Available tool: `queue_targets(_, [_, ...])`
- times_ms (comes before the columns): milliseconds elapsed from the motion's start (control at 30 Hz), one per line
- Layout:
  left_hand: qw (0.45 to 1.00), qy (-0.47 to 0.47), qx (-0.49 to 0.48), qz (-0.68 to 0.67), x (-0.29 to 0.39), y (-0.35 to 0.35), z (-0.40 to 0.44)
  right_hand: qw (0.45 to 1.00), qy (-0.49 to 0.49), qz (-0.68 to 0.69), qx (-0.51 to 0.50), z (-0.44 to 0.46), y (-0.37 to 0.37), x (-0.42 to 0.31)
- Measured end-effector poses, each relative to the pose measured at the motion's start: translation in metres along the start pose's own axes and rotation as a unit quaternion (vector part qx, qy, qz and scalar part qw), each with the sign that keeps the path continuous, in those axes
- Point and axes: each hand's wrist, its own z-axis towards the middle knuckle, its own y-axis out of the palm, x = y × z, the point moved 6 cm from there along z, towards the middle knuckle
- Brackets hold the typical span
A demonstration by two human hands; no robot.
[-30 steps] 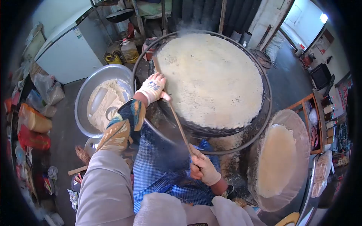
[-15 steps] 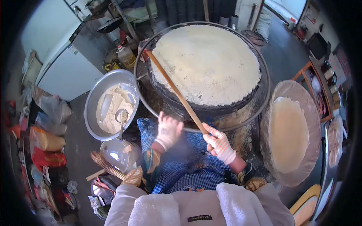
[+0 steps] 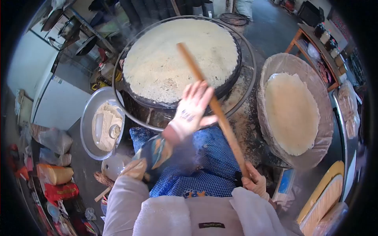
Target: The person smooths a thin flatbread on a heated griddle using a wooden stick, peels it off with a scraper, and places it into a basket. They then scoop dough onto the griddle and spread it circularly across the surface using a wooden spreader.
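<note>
A long wooden stick [image 3: 226,128] slants across the front of a large round griddle. My right hand [image 3: 255,181] is closed around its lower end, low by my side. My left hand [image 3: 191,112], in a pale covering, is open with fingers stretched out. It lies against or just over the stick's middle; contact is unclear. A pale sheet of batter or flatbread [image 3: 177,55] covers the round griddle [image 3: 151,103]. At the left, a metal basin [image 3: 87,131] holds a pale floury mixture [image 3: 103,135] and a ladle [image 3: 114,131].
A metal ring [image 3: 252,88] surrounds the griddle. To the right, a lined basket [image 3: 267,70] holds a flat, pale round sheet [image 3: 293,114]. A hand broom [image 3: 103,179] lies at lower left, near bags [image 3: 55,137]. A wooden shelf [image 3: 315,39] stands at the far right.
My right hand has drawn the stick back toward my body and to the right. My left hand has moved up and right to the stick's middle, and the camera view has turned right.
</note>
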Motion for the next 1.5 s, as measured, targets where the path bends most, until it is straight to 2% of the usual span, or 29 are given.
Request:
queue_targets(67, [0.998, 0.032, -0.04, -0.035, 0.002, 0.05, 0.034, 0.992, 0.025, 0.1, 0.069, -0.003, 0.002, 0.024])
queue_targets(100, [0.987, 0.042, -0.153, -0.011, -0.003, 0.09, 0.036, 0.99, 0.063, 0.116, 0.056, 0.001, 0.01, 0.029])
queue_targets(133, [0.978, 0.03, -0.207, 0.023, -0.006, 0.105, 0.033, 0.985, 0.103, 0.13, 0.043, 0.006, 0.019, 0.031])
queue_targets(233, [0.974, 0.019, -0.219, 0.056, -0.04, 0.106, 0.037, 0.973, 0.163, 0.16, -0.042, 0.035, 0.032, 0.012])
queue_targets(267, [0.984, 0.016, -0.176, 0.034, -0.056, 0.102, 0.032, 0.966, 0.181, 0.169, -0.076, 0.04, 0.039, 0.008])
queue_targets(400, [0.99, -0.02, -0.13, 0.044, -0.114, 0.078, 0.011, 0.887, 0.203, 0.366, -0.195, 0.077, 0.082, 0.009])
queue_targets(433, [0.99, -0.025, -0.13, 0.054, -0.129, 0.073, 0.006, 0.879, 0.211, 0.372, -0.211, 0.086, 0.092, 0.008])
queue_targets(567, [0.989, -0.067, -0.1, 0.085, -0.185, 0.053, -0.028, 0.888, 0.221, 0.324, -0.24, 0.118, 0.131, -0.01])
queue_targets(667, [0.984, -0.11, -0.096, 0.102, -0.214, 0.026, -0.062, 0.92, 0.2, 0.215, -0.261, 0.142, 0.152, -0.011])
queue_targets(767, [0.974, -0.157, -0.096, 0.128, -0.232, -0.008, -0.116, 0.962, 0.143, 0.004, -0.233, 0.161, 0.173, -0.016])
queue_targets(867, [0.966, -0.198, -0.082, 0.148, -0.219, -0.03, -0.18, 0.949, -0.012, -0.184, -0.256, 0.162, 0.182, -0.016])
queue_targets(900, [0.967, -0.19, -0.065, 0.156, -0.21, -0.021, -0.201, 0.941, 0.046, -0.199, -0.271, 0.151, 0.175, -0.028])
queue_targets(933, [0.969, -0.182, -0.046, 0.163, -0.208, -0.014, -0.211, 0.934, 0.049, -0.223, -0.273, 0.144, 0.165, -0.016])
queue_targets(1000, [0.969, -0.213, -0.06, 0.113, -0.158, -0.017, -0.148, 0.948, -0.109, -0.22, -0.205, 0.122, 0.124, -0.02])
queue_targets(1067, [0.986, -0.129, -0.064, 0.084, -0.118, 0.0, -0.066, 0.964, -0.107, -0.215, -0.116, 0.103, 0.074, -0.014])
queue_targets(1133, [0.999, -0.036, -0.03, 0.005, -0.081, 0.014, 0.029, 0.996, 0.004, -0.081, -0.024, 0.086, 0.034, -0.016])
queue_targets(1167, [0.999, 0.047, 0.006, -0.016, -0.07, 0.031, 0.069, 0.997, 0.02, -0.045, 0.053, 0.08, 0.025, -0.032])
queue_targets(1233, [0.991, 0.114, -0.012, -0.076, -0.054, 0.071, 0.137, 0.995, 0.017, 0.039, 0.094, 0.088, 0.013, -0.044])
queue_targets(1267, [0.989, 0.128, -0.044, -0.06, -0.06, 0.109, 0.161, 0.991, 0.018, 0.08, 0.109, 0.095, 0.009, -0.049])
queue_targets(1300, [0.964, 0.072, -0.253, 0.028, -0.072, 0.155, 0.175, 0.979, 0.049, 0.189, 0.06, 0.109, 0.016, -0.053])
queue_targets(1333, [0.97, 0.059, -0.231, 0.055, -0.083, 0.156, 0.178, 0.973, 0.067, 0.222, 0.019, 0.127, 0.018, -0.054])
queue_targets(1400, [0.937, 0.004, -0.338, 0.089, -0.119, 0.154, 0.185, 0.946, 0.111, 0.301, -0.052, 0.163, 0.019, -0.05])
queue_targets(1433, [0.943, -0.025, -0.32, 0.09, -0.139, 0.148, 0.181, 0.93, 0.12, 0.326, -0.121, 0.175, 0.026, -0.054])
queue_targets(1500, [0.949, -0.083, -0.29, 0.093, -0.182, 0.132, 0.15, 0.91, 0.161, 0.34, -0.172, 0.195, 0.044, -0.054])
